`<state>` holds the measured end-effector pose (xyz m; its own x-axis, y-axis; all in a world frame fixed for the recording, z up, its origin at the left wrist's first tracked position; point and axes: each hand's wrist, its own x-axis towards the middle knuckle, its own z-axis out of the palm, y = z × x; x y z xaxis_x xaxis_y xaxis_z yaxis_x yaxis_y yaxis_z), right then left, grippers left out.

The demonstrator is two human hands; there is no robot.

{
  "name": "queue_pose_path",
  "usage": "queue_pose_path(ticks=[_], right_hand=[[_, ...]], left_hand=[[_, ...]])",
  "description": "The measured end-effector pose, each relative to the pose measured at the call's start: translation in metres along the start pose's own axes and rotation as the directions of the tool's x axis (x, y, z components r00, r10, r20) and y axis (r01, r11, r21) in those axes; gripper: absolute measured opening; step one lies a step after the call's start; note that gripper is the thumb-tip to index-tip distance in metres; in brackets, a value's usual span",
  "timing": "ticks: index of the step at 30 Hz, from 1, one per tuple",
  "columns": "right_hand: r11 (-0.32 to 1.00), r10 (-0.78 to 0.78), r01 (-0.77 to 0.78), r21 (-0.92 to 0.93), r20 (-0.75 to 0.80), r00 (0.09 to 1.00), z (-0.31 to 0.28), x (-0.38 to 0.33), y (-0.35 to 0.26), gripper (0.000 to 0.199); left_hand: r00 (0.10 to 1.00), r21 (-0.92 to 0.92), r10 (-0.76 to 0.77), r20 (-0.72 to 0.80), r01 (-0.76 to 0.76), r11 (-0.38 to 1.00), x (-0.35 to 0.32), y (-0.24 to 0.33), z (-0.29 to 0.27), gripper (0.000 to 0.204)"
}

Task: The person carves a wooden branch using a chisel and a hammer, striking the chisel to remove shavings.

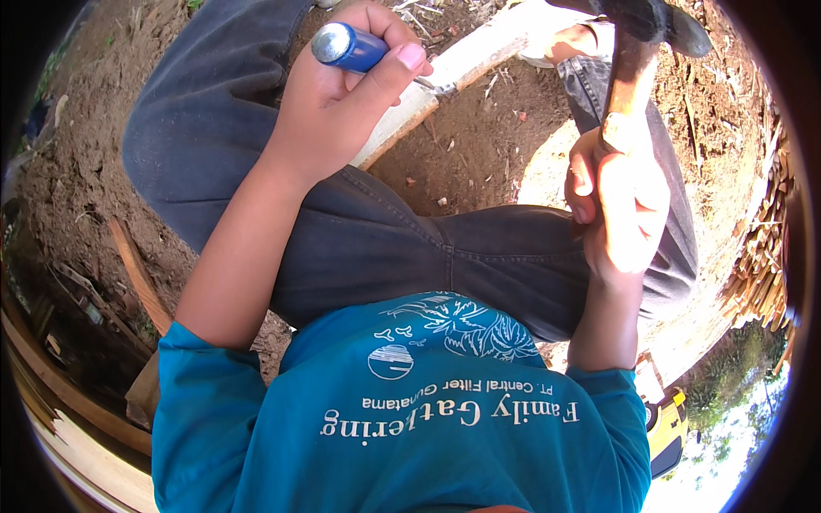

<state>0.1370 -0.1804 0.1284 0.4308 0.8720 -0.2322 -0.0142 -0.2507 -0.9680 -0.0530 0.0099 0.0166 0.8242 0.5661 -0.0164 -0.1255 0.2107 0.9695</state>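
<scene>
1 chisel (pixel 361 52), L grip (pixel 338 103); hammer (pixel 632 79), R grip (pixel 623 201).

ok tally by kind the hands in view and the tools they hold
Hands: 2 (left hand, right hand)
Blue-handled chisel, in the left: 1
Hammer, in the right: 1
Total: 4

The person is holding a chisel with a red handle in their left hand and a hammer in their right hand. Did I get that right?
Almost! The chisel has a blue handle, not a red one, as the head view shows. It is in the left hand, and the hammer is in the right hand.
</scene>
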Motion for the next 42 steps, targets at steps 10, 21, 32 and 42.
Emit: queue_pose_path(ticks=[10,21,32,42], right_hand=[[0.998,0.066,-0.066,-0.025,-0.01,0.998,0.0,0.0,-0.002,0.032],[0.987,0.156,-0.158,-0.018,-0.099,0.983,0.005,0.003,-0.005,0.032],[0.994,0.109,-0.109,-0.005,-0.019,0.994,-0.006,0.001,0.007,0.041],[0.991,0.133,-0.133,0.029,-0.012,0.991,-0.004,0.003,0.005,0.038]], left_hand=[[0.999,-0.078,-0.035,0.019,0.037,0.996,-0.002,0.004,0.01,0.005],[0.974,0.104,-0.033,-0.225,0.058,0.993,0.007,0.005,0.006,0.016],[0.973,0.019,-0.043,-0.225,0.048,0.999,0.005,0.002,0.017,0.015],[0.988,0.002,-0.029,-0.153,0.029,1.0,0.007,-0.001,0.019,0.016]])
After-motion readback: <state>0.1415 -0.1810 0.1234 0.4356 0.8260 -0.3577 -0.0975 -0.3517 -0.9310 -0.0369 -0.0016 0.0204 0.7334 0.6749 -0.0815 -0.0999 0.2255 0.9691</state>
